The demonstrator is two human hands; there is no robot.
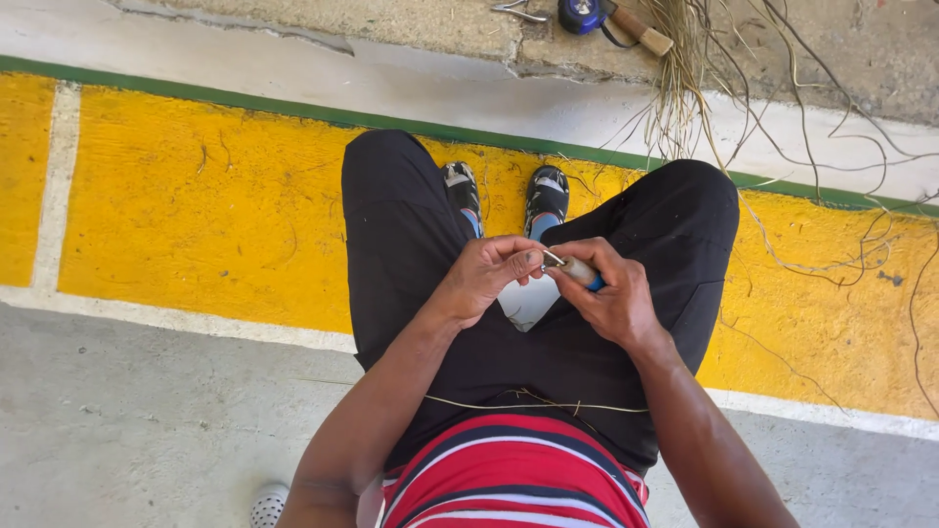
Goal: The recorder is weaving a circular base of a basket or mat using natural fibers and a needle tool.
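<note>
Between the two hands, over the lap, sits a small tool [577, 270] with a pale handle, a blue end and a thin metal tip. Its long axis runs on a slant, the metal tip pointing up and toward the left hand, the blue end pointing down and to the right. What kind of tool it is I cannot tell; the tip is too small to read. The right hand [611, 293] is curled around the handle, fingers closed on it, knuckles up, wrist bent inward. The left hand [489, 274] is closed too, fingertips and thumb pinched together right at the metal tip, touching it or something very fine there; which one is unclear. Both forearms come in from the bottom and meet over the knees. A thin straw-coloured strand [528, 404] lies across the lap, over the black shorts [411, 235], just above a red, white and dark striped shirt [509, 479]. Two sandalled feet [504, 200] rest on a yellow painted band of floor [196, 215]. Further off, a bundle of dry fibres [685, 88] spreads over the concrete, near a blue tape measure [582, 15] and a wooden handle [641, 31].
</note>
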